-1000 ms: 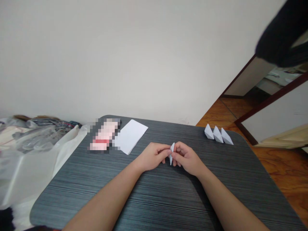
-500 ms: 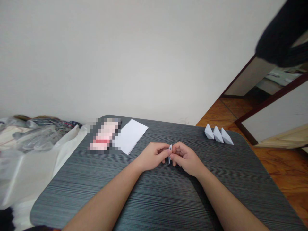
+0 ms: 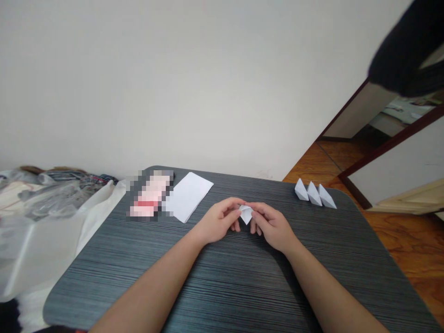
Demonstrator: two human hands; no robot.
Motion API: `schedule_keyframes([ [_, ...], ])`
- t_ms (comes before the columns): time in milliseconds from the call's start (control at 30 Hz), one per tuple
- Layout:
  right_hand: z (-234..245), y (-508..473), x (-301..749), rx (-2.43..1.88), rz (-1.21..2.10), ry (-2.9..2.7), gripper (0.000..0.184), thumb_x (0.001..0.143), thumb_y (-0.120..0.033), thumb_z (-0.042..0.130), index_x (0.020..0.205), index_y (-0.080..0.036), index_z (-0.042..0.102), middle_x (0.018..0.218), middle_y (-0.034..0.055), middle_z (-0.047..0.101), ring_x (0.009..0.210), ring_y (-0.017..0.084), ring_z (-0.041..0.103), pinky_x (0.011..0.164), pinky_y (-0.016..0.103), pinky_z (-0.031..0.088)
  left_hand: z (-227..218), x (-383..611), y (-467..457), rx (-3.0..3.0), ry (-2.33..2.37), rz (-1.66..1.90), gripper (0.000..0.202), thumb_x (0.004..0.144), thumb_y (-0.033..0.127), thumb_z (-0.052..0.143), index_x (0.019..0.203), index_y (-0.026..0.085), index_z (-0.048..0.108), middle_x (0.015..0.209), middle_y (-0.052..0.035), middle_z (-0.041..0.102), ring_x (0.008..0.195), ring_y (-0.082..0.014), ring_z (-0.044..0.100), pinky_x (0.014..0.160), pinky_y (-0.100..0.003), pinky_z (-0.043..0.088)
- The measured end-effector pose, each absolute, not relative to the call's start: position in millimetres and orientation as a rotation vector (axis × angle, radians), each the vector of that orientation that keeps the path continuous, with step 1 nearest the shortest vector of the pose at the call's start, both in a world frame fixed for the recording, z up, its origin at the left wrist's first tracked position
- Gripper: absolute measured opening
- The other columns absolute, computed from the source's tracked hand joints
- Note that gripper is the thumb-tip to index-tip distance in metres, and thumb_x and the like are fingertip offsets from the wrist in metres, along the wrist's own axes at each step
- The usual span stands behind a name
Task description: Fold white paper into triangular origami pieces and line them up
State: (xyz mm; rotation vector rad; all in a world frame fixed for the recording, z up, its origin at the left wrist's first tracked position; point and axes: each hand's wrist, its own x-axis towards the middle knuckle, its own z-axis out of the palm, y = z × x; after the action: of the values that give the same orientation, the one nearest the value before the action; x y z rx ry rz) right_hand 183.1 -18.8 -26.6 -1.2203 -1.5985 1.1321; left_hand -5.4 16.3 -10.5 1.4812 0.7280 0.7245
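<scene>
On a dark striped counter (image 3: 222, 296), a small folded white paper piece (image 3: 246, 214) sits between the left hand (image 3: 218, 222) and right hand (image 3: 272, 226), about equally near each; its point aims down toward the person; the fingers (image 3: 258, 213) of both hands pinch it from either side; a white paper stack (image 3: 187, 196) lies left of the fingers; three folded paper wedges (image 3: 315, 194) stand farther right.

Cam is worn on the head and faces fwd and down over the dark table (image 3: 243, 296), quite near it. Left hand (image 3: 218, 221) and right hand (image 3: 272, 226) are low in middle, wall (image 3: 208, 83) is behind, wood floor (image 3: 398, 240) at right.
</scene>
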Motion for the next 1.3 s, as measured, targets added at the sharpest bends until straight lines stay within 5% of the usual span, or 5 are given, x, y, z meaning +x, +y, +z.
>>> schedule_keyframes([
  [300, -30, -18, 186, -1.123, 1.05, -1.654, 0.027, 0.092, -0.024, 0.044, 0.114, -0.021, 0.059, 0.069, 0.0002, 0.058, 0.05, 0.009, 0.05, 0.049, 0.024, 0.042, -13, -5, 19, 1.35, 0.681, 0.755, 0.04, 0.088, 0.034, 0.048, 0.121, 0.012, 0.046, 0.074, -0.003, 0.059, 0.056, -0.0107, 0.057, 0.056, -0.026, 0.047],
  [533, -29, -17, 187, -1.107, 0.947, -1.772, 0.019, 0.088, -0.023, 0.052, 0.101, -0.021, 0.066, 0.078, 0.0035, 0.061, 0.059, 0.012, 0.057, 0.055, 0.026, 0.046, -13, -3, 20, 1.429, 0.704, 0.663, 0.029, 0.085, 0.035, 0.053, 0.101, 0.012, 0.057, 0.074, -0.0043, 0.061, 0.059, -0.0108, 0.058, 0.056, -0.024, 0.046],
  [733, -37, -16, 181, -1.17, 1.069, -1.58, 0.035, 0.084, -0.027, 0.057, 0.118, -0.022, 0.049, 0.083, 0.0029, 0.063, 0.058, 0.013, 0.06, 0.053, 0.026, 0.048, -17, -1, 20, 1.398, 0.721, 0.675, 0.026, 0.082, 0.032, 0.056, 0.101, 0.014, 0.051, 0.068, -0.0022, 0.062, 0.056, -0.0116, 0.059, 0.055, -0.024, 0.048],
  [967, -35, -15, 181, -1.332, 0.948, -1.664, 0.013, 0.086, -0.03, 0.054, 0.091, -0.019, 0.058, 0.072, 0.0018, 0.061, 0.056, 0.013, 0.056, 0.053, 0.025, 0.045, -16, -2, 18, 1.452, 0.743, 0.664, 0.019, 0.083, 0.028, 0.054, 0.097, 0.016, 0.052, 0.07, -0.0013, 0.061, 0.056, -0.0105, 0.059, 0.053, -0.022, 0.045],
  [1300, -20, -18, 180, -1.408, 0.909, -1.773, 0.02, 0.088, -0.029, 0.05, 0.073, -0.019, 0.057, 0.055, -0.0026, 0.055, 0.049, 0.011, 0.05, 0.051, 0.023, 0.038, -15, -1, 17, 1.5, 0.802, 0.664, 0.019, 0.083, 0.026, 0.054, 0.098, 0.016, 0.051, 0.073, -0.0008, 0.062, 0.054, -0.0088, 0.056, 0.051, -0.02, 0.041],
])
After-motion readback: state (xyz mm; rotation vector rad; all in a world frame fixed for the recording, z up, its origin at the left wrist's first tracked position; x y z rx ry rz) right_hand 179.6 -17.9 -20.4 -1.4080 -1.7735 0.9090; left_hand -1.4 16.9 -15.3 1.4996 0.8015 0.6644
